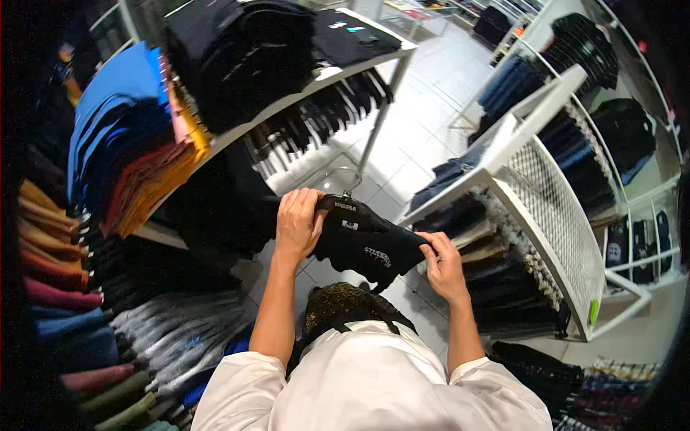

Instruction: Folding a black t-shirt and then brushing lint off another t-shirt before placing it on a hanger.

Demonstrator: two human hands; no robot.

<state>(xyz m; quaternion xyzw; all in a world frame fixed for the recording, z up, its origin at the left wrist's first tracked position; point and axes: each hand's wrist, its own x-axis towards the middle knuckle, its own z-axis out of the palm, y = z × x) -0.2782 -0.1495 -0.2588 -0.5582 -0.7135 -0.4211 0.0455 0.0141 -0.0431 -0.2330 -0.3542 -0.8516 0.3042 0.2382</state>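
A black garment with small light print [350, 248] hangs on a black hanger [377, 215] in front of me, its metal hook [353, 180] pointing away from my body. My left hand [302, 223] grips the garment and hanger at the left shoulder, beside the neck opening. At the other shoulder, my right hand [443, 258] pinches the cloth between thumb and fingers. The garment's lower part drops towards the floor and is partly out of sight.
Folded shirts in blue, red and yellow [135, 140] lie at the left, near a white table [407, 49] with black clothes. Hanging garments [178, 328] fill the lower left. To the right stands a white metal rack with a mesh panel [560, 226], clothes beside it. Tiled floor [426, 108] runs between.
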